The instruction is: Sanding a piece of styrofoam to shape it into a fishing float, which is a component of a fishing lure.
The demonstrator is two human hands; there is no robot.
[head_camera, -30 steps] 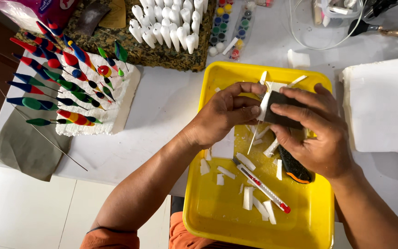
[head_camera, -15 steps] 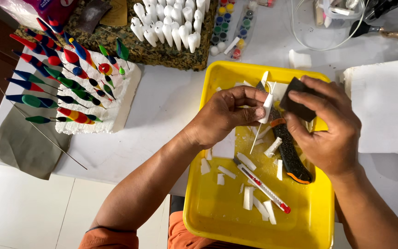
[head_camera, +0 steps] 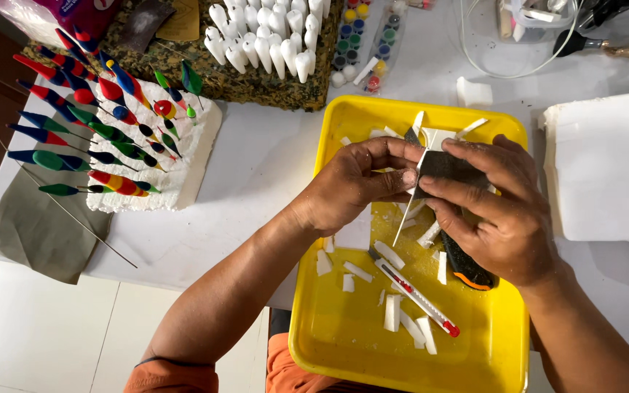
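Both hands meet above the yellow tray point(head_camera: 504, 349) on the white worktop point(head_camera: 271, 167). The left hand point(head_camera: 354, 185) has its fingers pinched shut on a slim white pointed stick point(head_camera: 406, 218), which slants down toward the tray floor. The right hand point(head_camera: 507, 211) has its fingers closed on a dark sanding sheet point(head_camera: 449, 166) folded against the stick's upper end. White offcuts point(head_camera: 391, 255), a red-tipped utility knife point(head_camera: 416, 295) and a black-and-orange tool point(head_camera: 467, 266) lie in the tray. Painted floats point(head_camera: 100, 131) stand in a foam block point(head_camera: 194, 164) well to the left
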